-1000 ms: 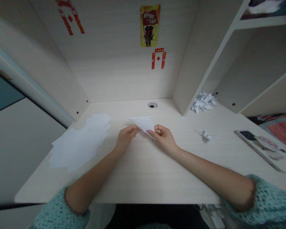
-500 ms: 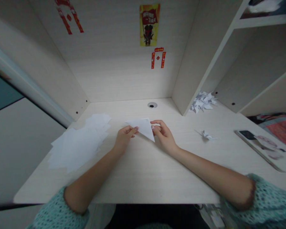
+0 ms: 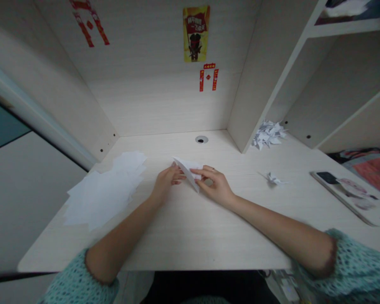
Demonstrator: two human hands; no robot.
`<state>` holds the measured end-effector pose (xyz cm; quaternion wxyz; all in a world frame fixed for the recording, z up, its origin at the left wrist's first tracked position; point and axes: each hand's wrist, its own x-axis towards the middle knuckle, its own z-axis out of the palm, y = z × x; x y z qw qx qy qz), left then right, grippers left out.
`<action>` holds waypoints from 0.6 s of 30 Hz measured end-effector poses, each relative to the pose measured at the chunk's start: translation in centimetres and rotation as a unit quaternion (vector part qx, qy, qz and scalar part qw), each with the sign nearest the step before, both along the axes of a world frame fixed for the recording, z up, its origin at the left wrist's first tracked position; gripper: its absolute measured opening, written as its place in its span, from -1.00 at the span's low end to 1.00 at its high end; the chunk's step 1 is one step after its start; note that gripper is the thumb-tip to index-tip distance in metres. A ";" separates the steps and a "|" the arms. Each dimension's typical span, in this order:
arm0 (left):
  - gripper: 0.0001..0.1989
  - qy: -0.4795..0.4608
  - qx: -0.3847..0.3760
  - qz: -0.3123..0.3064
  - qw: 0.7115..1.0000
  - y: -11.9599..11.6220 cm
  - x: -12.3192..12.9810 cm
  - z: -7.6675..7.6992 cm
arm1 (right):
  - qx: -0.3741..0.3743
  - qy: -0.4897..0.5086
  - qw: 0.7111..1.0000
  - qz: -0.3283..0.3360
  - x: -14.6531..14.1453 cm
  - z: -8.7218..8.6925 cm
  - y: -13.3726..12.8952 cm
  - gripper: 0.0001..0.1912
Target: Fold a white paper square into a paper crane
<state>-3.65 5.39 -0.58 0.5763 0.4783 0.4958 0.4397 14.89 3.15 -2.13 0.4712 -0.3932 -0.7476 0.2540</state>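
Note:
A small white sheet of paper (image 3: 187, 169), creased and partly opened along a fold, is held tilted just above the desk between my two hands. My left hand (image 3: 167, 182) has its thumb and fingers closed at the left side of the paper. On the other side, my right hand (image 3: 218, 185) pinches the paper, index finger and thumb at the flap; a ring shows on one finger. To the left lies a spread stack of white paper squares (image 3: 106, 190). A single folded paper crane (image 3: 273, 179) rests on the desk to the right.
A heap of folded white paper pieces (image 3: 268, 134) sits behind the upright divider (image 3: 256, 84) at the back right. A phone (image 3: 348, 197) lies at the right. The desk (image 3: 177, 240) has a round cable hole (image 3: 202, 139) near the back panel.
The paper has gone from lying as a flat triangle to standing partly opened and tilted. My right fingers have moved left onto its flap, and my left fingers have shifted along its left side.

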 end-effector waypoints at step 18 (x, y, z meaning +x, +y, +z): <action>-0.58 0.003 0.035 -0.027 0.999 0.2 -0.5 -0.6 | 0.040 -0.005 0.999 0.014 2.1 0.3 1.9 -0.66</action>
